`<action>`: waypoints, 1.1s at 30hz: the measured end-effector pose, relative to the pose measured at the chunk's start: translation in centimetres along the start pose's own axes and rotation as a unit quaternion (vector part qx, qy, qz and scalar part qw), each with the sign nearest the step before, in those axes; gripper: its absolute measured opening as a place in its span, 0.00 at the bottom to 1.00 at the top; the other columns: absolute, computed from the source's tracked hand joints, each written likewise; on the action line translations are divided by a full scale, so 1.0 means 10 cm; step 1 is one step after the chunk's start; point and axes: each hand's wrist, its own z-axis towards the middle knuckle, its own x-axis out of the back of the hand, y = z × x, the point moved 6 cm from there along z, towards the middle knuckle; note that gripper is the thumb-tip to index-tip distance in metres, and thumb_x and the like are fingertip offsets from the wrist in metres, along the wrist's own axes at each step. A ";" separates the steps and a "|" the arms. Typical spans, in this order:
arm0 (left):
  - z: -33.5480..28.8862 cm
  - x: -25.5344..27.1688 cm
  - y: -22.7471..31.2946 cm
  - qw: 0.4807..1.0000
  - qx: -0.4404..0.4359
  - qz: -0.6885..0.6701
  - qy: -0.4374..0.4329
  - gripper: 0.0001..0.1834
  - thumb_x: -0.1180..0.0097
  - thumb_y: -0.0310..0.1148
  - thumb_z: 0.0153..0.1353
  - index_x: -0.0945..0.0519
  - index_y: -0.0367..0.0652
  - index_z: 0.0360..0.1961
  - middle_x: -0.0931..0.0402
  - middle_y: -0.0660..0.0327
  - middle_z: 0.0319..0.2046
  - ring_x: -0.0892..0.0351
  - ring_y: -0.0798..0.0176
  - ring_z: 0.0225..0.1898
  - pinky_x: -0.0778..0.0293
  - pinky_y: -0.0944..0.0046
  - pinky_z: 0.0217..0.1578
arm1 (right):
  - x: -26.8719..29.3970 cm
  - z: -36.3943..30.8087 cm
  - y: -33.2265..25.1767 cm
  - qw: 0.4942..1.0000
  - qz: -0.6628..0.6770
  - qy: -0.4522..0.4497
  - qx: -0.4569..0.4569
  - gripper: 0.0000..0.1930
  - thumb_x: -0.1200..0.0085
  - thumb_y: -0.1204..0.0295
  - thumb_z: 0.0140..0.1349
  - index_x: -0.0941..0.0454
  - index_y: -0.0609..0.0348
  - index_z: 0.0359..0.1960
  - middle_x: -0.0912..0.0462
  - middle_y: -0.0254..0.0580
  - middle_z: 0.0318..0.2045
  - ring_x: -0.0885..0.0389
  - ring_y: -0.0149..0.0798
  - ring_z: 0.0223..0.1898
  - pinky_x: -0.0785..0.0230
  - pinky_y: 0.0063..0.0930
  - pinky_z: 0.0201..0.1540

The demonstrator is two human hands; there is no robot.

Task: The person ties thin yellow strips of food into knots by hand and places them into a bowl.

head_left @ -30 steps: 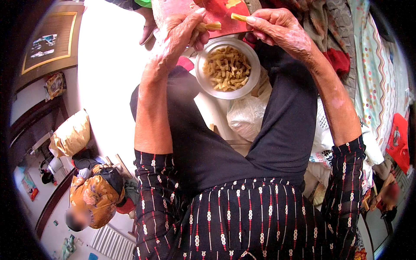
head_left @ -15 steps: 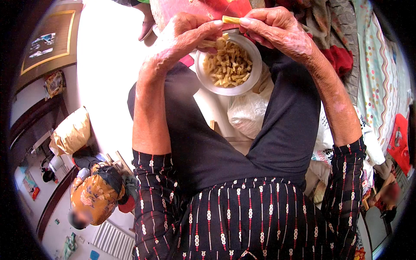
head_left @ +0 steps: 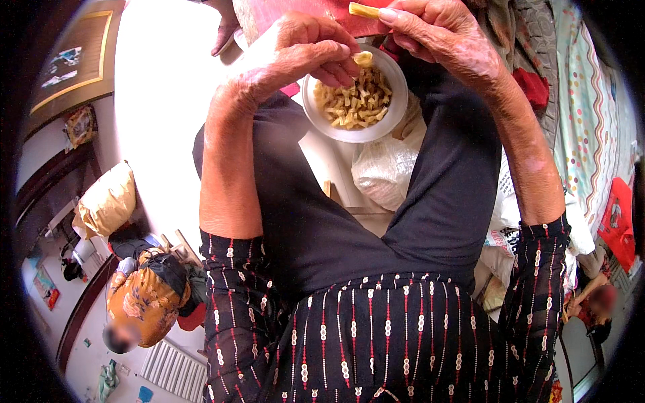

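A white bowl (head_left: 395, 111) full of short, pale yellow-brown pieces (head_left: 355, 107) stands between my knees. Over its far left side is my left hand (head_left: 302, 54), fingers curled and drawn together. A pale yellow piece (head_left: 363, 59) shows at those fingertips, partly hidden by them. My right hand (head_left: 440, 30), up and to the right of the bowl, pinches one end of a yellow-green strip (head_left: 363, 10) between thumb and forefinger. Its free end points left, over a red surface (head_left: 322, 8). What kind of food the strip and pieces are, I cannot tell.
A clear plastic bag (head_left: 384, 176) lies just nearer than the bowl, between my thighs. Dotted bedding (head_left: 584, 114) and a red cloth (head_left: 531, 88) are on the right. At lower left is another person in an orange flowered top (head_left: 144, 295).
My hands have moved apart. The right has gone up and right with its strip; the left has shifted slightly right over the bowl, its piece now at the fingertips.
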 end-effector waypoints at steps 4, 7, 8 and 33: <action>-0.01 0.01 0.03 1.000 0.002 0.001 -0.003 0.14 0.49 0.35 0.62 0.25 0.35 0.42 0.20 0.57 0.30 0.19 0.66 0.30 0.23 0.71 0.33 | 0.01 -0.02 -0.04 1.000 0.001 -0.012 0.010 0.11 0.51 0.70 0.65 0.21 0.61 0.43 0.32 0.20 0.18 0.40 0.16 0.19 0.51 0.12 0.20; 0.03 0.01 0.11 0.999 -0.027 0.012 0.011 0.16 0.48 0.36 0.61 0.25 0.35 0.44 0.20 0.56 0.29 0.19 0.66 0.30 0.23 0.71 0.32 | 0.00 0.00 0.01 1.000 -0.013 0.010 0.024 0.11 0.51 0.69 0.65 0.20 0.62 0.39 0.31 0.21 0.18 0.38 0.17 0.19 0.49 0.12 0.20; 0.03 0.01 0.17 0.999 -0.041 0.016 0.017 0.17 0.47 0.37 0.60 0.25 0.35 0.45 0.20 0.56 0.29 0.19 0.65 0.30 0.23 0.71 0.32 | -0.01 -0.01 0.01 1.000 -0.006 -0.004 0.017 0.10 0.51 0.69 0.65 0.20 0.62 0.37 0.31 0.22 0.18 0.38 0.17 0.19 0.49 0.12 0.20; -0.06 0.30 0.27 0.947 -0.139 -0.113 0.267 0.07 0.44 0.29 0.58 0.21 0.34 0.29 0.24 0.60 0.20 0.27 0.72 0.19 0.29 0.74 0.21 | -0.04 0.02 -0.15 1.000 0.025 -0.012 0.013 0.13 0.54 0.65 0.66 0.23 0.64 0.37 0.25 0.28 0.23 0.30 0.19 0.21 0.40 0.11 0.24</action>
